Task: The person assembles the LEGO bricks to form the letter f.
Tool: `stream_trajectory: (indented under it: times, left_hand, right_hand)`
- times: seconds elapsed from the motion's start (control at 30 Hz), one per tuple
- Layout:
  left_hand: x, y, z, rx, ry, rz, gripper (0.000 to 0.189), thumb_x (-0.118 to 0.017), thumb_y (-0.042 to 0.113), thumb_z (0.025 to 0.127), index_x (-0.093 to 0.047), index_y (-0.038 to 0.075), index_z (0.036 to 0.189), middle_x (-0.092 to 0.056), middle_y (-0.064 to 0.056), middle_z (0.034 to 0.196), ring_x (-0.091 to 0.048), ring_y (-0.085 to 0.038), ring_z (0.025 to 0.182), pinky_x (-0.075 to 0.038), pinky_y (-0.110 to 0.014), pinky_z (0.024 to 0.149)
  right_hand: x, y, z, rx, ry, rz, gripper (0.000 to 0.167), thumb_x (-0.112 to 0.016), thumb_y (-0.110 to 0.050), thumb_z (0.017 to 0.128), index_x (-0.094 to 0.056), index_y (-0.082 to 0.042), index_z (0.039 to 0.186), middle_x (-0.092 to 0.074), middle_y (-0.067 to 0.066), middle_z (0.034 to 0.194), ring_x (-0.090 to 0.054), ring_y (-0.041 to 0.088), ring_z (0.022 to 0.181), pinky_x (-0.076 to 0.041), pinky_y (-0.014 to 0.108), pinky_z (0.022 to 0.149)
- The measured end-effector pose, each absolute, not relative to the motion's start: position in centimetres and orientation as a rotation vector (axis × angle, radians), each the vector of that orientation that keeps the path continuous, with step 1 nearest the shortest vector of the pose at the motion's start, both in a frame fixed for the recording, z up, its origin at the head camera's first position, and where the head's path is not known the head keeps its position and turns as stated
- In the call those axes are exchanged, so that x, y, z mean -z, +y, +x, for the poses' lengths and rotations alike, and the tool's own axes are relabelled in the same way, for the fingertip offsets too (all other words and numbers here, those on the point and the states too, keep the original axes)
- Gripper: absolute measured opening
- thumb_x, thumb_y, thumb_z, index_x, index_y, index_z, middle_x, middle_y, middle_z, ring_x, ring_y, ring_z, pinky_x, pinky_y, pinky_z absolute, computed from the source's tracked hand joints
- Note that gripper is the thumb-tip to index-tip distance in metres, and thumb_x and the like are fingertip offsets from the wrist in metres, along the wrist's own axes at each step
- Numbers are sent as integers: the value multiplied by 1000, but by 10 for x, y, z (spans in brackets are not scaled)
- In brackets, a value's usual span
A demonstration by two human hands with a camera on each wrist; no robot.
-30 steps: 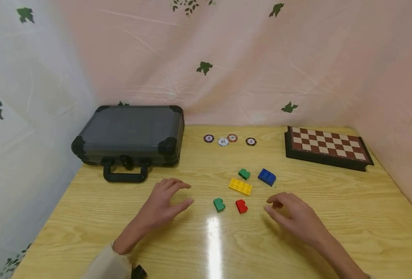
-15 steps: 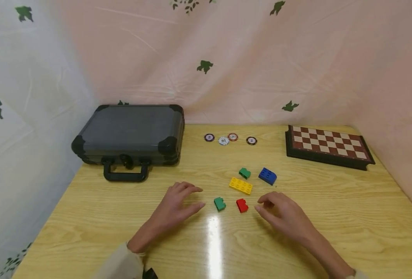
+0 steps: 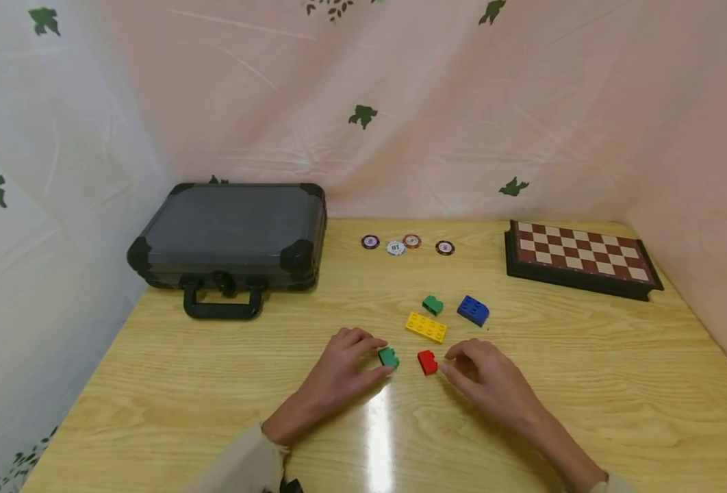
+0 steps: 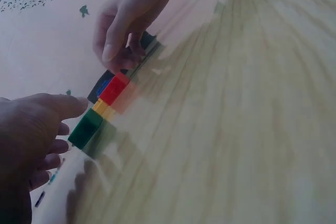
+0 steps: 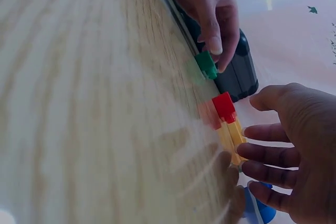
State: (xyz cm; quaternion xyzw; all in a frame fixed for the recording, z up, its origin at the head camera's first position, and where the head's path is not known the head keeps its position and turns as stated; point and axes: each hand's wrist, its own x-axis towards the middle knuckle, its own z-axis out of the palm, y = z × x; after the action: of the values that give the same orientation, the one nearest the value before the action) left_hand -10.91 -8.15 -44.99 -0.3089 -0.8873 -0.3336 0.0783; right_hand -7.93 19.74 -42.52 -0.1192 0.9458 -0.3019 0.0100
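Observation:
My left hand (image 3: 346, 370) reaches in from the left, thumb and fingers apart on either side of a small green toy brick (image 3: 389, 358). A gap shows between the thumb and that green brick (image 4: 85, 128) in the left wrist view. Just right of a red toy brick (image 3: 428, 362), my right hand (image 3: 487, 376) has its thumb and fingers spread, fingertips close to the brick's side. The red brick (image 5: 224, 107) stands apart from the right thumb in the right wrist view. Behind them lie a yellow brick (image 3: 426, 327), a second green brick (image 3: 432, 305) and a blue brick (image 3: 473, 311).
A dark grey carrying case (image 3: 234, 233) stands at the back left, its handle toward me. Several poker chips (image 3: 396, 248) lie along the back of the wooden table (image 3: 154, 383). At the back right is a folded chessboard (image 3: 582, 257). Patterned cloth (image 3: 400, 164) hangs behind.
My left hand has moved right, from well left of the near green brick to around it. My right hand has shifted left, up to the red brick. The bricks lie where they were.

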Motion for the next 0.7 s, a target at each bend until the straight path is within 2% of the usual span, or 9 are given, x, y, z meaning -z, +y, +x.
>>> stream_trajectory:
  times: [0.23,0.53,0.7]
  left_hand:
    - [452,-74,-109,984,-2665,-927,27,-79,29,94,-73,12,114,-63,0,106,-54,-19,100,-45,-41,93]
    - [454,-77,-106,983,-2686,-928,39,-72,30,99,-71,6,130,-63,-5,114,-54,-22,103,-43,-44,96]
    - [455,-78,-105,884,-2663,-960,39,-71,30,100,-71,6,130,-63,-6,114,-55,-23,103,-44,-45,94]
  right_hand:
    - [427,194,-79,946,2967,-359,18,-76,-28,96,-72,-13,107,-63,-6,95,-55,13,88,-51,38,78]
    - [425,194,-78,954,2974,-371,19,-76,-30,97,-72,-14,107,-61,-6,94,-54,13,88,-50,36,76]
    - [425,195,-78,965,2981,-396,22,-74,-34,98,-72,-14,107,-61,-7,93,-53,13,88,-49,36,75]
